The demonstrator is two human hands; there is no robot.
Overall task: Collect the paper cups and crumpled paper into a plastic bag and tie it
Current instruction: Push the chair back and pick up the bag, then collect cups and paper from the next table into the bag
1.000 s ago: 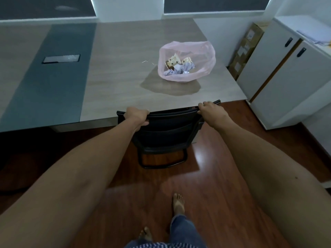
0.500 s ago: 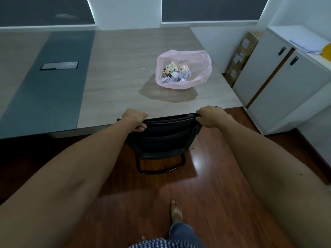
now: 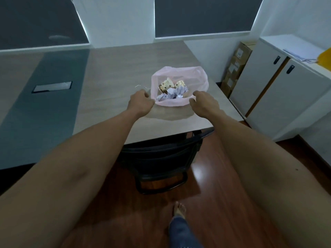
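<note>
You are standing barefoot on the dark wooden floor (image 3: 211,212), one foot (image 3: 179,209) and a jeans leg showing at the bottom of the view, with a black chair (image 3: 161,158) sitting tucked against the near edge of the bench (image 3: 111,97). Both your forearms are stretching out over the chair back and the bench edge. Your left hand (image 3: 140,102) is resting at the left near rim of the pink plastic bag (image 3: 200,76), its fingers (image 3: 145,93) curling loosely; whether they are pinching the plastic cannot be told. Your right hand (image 3: 204,102) is sitting at the right near rim, fingers bent and slightly spread, touching or just beside the plastic. The bag is lying open-mouthed on the wood-grain part of the bench, near its right corner, holding two spotted paper cups (image 3: 166,85) on their sides and pale crumpled paper (image 3: 172,94) in front of them. Farther right, a white cabinet (image 3: 286,97) is standing beside stacked cardboard boxes (image 3: 236,67), and dark windows (image 3: 204,15) are lining the far wall.
</note>
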